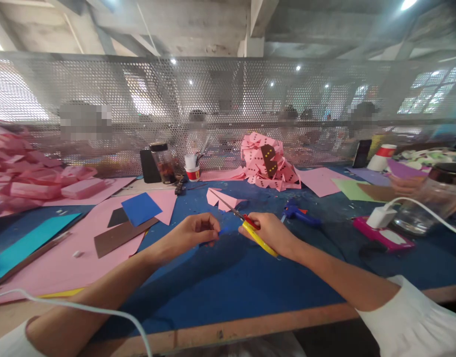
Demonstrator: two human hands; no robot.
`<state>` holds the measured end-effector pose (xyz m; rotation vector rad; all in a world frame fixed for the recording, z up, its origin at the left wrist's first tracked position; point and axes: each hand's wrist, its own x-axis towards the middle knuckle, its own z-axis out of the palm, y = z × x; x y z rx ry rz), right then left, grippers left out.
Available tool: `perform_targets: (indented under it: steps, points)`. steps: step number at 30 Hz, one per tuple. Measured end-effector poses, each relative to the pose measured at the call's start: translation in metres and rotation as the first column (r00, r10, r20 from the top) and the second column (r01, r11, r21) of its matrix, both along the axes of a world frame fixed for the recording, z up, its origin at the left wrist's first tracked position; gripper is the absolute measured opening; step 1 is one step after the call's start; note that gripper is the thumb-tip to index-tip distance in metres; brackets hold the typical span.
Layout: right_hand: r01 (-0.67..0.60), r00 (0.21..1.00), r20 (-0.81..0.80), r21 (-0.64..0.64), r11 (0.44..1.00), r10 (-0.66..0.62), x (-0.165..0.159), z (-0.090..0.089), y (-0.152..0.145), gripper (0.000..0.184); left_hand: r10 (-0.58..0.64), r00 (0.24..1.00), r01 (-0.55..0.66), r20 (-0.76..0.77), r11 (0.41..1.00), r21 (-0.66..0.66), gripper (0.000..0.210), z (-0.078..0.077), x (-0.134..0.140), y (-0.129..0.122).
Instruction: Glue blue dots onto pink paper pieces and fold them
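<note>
My right hand is wrapped round a pair of scissors with yellow and red handles, the blades pointing up and left. To its left, my left hand has its fingers curled in a pinch. At those fingertips is a small blue piece, blurred against the blue work surface, perhaps paper. A folded pink paper piece lies just beyond both hands, with the scissor tips over it in my view. Further back sits a heap of folded pink pieces with dark dots and one brown piece.
Pink sheets lie left, under blue paper and brown paper. Right are a blue glue gun, a magenta power strip and a clear jar. A white cable crosses the lower left. Perforated metal screen stands behind.
</note>
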<state>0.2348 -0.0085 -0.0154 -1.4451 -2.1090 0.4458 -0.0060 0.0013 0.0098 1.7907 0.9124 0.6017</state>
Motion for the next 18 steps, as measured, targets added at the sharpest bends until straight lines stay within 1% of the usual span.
perform_targets:
  steps: [2,4,6,8,13,18]
  points:
    - [-0.044,0.993,-0.107,-0.051,0.998,0.038,-0.001,0.000,0.000,0.032,0.023,0.994,-0.012,0.108,0.995,-0.102,0.018,-0.001,0.001,0.000]
    - [-0.096,0.975,-0.211,-0.129,0.987,0.067,-0.002,0.000,-0.001,0.031,0.040,0.982,-0.011,0.185,0.988,-0.155,0.022,-0.003,0.002,-0.001]
    - [-0.149,0.951,-0.299,-0.206,0.967,0.083,-0.003,0.002,-0.002,0.031,0.045,0.976,-0.006,0.215,0.984,-0.179,0.025,-0.006,0.004,-0.002]
    - [-0.193,0.931,-0.353,-0.254,0.948,0.095,-0.004,0.004,-0.003,0.031,0.041,0.976,-0.004,0.214,0.985,-0.174,0.025,-0.008,0.005,-0.004]
    - [-0.243,0.911,-0.390,-0.244,0.939,0.134,-0.005,0.009,-0.006,0.037,0.043,0.980,-0.017,0.194,0.991,-0.133,0.021,-0.010,0.006,-0.005]
    - [-0.239,0.903,-0.412,-0.247,0.939,0.122,-0.006,0.010,-0.008,0.032,0.028,0.984,-0.006,0.176,0.992,-0.123,0.021,-0.013,0.007,-0.005]
